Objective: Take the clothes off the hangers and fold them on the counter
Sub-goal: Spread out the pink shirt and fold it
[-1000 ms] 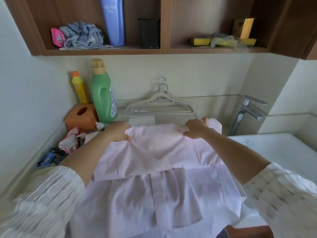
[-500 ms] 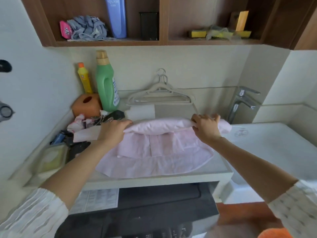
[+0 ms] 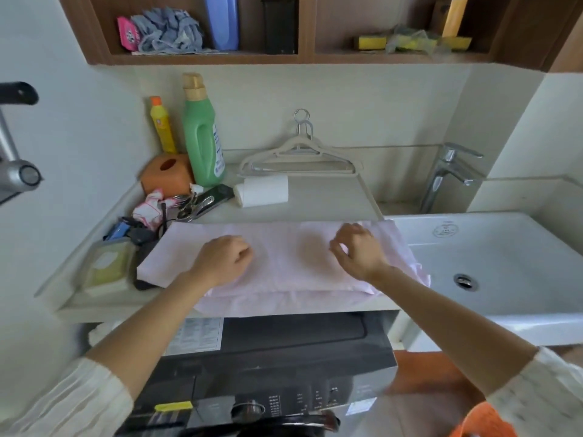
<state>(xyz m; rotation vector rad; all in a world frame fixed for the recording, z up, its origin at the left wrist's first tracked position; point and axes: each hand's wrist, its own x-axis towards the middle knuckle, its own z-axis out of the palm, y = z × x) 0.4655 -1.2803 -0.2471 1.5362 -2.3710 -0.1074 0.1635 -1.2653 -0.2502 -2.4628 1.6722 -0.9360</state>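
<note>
The folded pink shirt [image 3: 284,260] lies flat on the desk [image 3: 331,197], long axis running left to right toward the sink [image 3: 504,247], with the left hand [image 3: 222,258] and right hand [image 3: 358,250] above it, fingers loosely curled, holding nothing.

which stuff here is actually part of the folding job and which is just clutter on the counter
Part of the job:
pink garment
hangers
counter
left hand
right hand

Just lying about:
green bottle
yellow bottle
orange box
white roll
tap
</note>
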